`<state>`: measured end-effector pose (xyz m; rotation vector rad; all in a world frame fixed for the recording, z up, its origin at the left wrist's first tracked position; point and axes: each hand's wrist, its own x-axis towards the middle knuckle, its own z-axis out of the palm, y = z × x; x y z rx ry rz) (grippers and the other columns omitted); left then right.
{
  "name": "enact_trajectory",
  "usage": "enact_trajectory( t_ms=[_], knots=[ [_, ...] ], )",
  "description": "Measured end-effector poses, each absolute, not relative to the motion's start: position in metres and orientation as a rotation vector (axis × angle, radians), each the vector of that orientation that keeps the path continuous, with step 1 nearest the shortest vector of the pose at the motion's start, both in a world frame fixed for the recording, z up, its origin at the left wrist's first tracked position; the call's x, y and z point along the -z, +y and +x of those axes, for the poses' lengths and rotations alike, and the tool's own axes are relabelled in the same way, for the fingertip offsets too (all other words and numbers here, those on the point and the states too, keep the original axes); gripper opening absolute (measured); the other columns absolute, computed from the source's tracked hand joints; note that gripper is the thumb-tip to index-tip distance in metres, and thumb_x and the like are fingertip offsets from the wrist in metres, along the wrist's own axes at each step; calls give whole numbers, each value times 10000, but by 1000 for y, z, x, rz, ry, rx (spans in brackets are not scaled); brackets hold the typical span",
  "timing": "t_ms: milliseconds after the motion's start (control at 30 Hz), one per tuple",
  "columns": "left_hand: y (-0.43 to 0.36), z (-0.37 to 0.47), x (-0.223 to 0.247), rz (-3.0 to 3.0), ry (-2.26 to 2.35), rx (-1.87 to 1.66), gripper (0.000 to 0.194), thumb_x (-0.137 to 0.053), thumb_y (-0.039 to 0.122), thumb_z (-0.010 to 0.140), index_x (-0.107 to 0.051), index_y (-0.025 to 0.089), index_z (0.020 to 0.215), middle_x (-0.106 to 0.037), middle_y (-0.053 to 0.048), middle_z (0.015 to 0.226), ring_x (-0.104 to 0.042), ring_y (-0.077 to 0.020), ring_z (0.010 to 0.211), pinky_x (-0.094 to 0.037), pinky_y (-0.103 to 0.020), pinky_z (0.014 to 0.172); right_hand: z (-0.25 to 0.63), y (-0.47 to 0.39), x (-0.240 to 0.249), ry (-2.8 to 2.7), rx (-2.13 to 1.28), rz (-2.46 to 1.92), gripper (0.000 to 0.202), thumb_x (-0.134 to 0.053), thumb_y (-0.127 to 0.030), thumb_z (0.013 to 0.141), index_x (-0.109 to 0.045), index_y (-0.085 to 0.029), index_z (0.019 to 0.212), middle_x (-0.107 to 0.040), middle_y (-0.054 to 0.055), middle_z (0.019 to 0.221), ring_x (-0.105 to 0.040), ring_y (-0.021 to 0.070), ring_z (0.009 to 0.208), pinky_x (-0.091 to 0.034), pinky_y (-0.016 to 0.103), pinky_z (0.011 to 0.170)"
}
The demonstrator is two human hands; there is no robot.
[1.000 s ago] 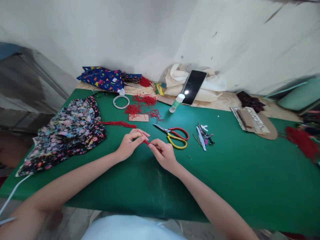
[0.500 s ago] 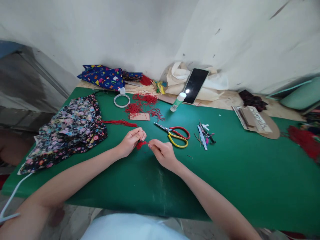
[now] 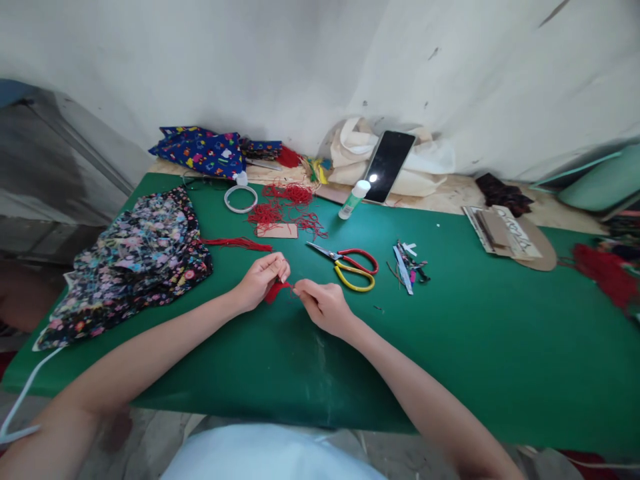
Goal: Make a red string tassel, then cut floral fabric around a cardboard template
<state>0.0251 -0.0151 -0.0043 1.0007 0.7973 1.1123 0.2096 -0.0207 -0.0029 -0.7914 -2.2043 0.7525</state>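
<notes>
Between my hands, low over the green tabletop, is a small bunch of red thread (image 3: 277,291). My left hand (image 3: 263,277) pinches the bunch, its strands hanging below the fingers. My right hand (image 3: 324,303) is closed in a pinch on the bunch's right end, where a thin strand runs to the fingertips. Just beyond them lie scissors (image 3: 354,267) with one red and one yellow handle, blades pointing left. A bundle of red cords (image 3: 237,244) stretches from the floral fabric (image 3: 135,260) at the left. Loose red thread (image 3: 273,213) is heaped behind my left hand.
A glue stick (image 3: 354,200) stands near a phone (image 3: 389,165) propped against cream cloth bags. A white ring (image 3: 241,199) and blue patterned fabric (image 3: 200,152) are at back left. Scraps (image 3: 410,270) lie right of the scissors; cardboard pieces (image 3: 505,233) sit farther right.
The red thread bunch now hangs lower and further left beneath my left fingers, showing more of its strands. Both hands keep their pinch; the view has shifted slightly.
</notes>
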Motion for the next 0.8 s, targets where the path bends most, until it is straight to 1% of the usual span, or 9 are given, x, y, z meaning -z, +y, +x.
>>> enact_trajectory(
  t_ms=[200, 333, 433, 633, 733, 800],
  knots=[
    [-11, 19, 8, 1056, 791, -1067, 473, -656, 583, 833, -497, 177, 651, -512, 11, 648, -453, -126, 674, -365, -272, 705, 213, -18, 4, -2217, -726, -812, 202, -419, -227, 997, -573, -190, 872, -552, -43, 592, -415, 52, 457, -317, 154, 481],
    [-10, 17, 9, 1064, 807, -1053, 479, -636, 587, 846, -497, 177, 642, -522, 8, 642, -453, -125, 662, -369, -275, 705, 215, -17, 2, -2258, -725, -789, 188, -427, -207, 988, -577, -195, 876, -561, -42, 593, -447, 55, 470, -332, 151, 508],
    [-10, 17, 10, 1079, 813, -1045, 458, -642, 561, 854, -512, 172, 649, -544, 3, 660, -479, -128, 684, -381, -274, 730, 216, -17, 2, -2266, -720, -782, 181, -434, -194, 984, -576, -196, 873, -575, -36, 609, -458, 56, 482, -335, 148, 523],
    [-13, 19, 14, 1103, 846, -1061, 401, -584, 516, 915, -557, 169, 716, -598, -6, 741, -524, -126, 750, -397, -266, 790, 216, -17, 1, -2209, -736, -822, 150, -461, -203, 980, -571, -193, 878, -527, -53, 587, -398, 54, 457, -310, 150, 494],
    [-14, 18, 13, 1119, 865, -1061, 418, -553, 556, 918, -627, 165, 790, -641, -26, 804, -551, -136, 802, -403, -268, 815, 214, -18, -1, -2156, -756, -851, 156, -466, -221, 983, -573, -189, 874, -482, -64, 571, -357, 49, 448, -294, 153, 478],
    [-15, 18, 11, 1132, 874, -1039, 429, -586, 580, 886, -672, 161, 848, -669, -40, 849, -576, -147, 835, -417, -273, 823, 213, -18, -3, -2122, -771, -869, 165, -468, -240, 985, -574, -187, 870, -450, -73, 555, -330, 46, 440, -279, 158, 464]
  ],
)
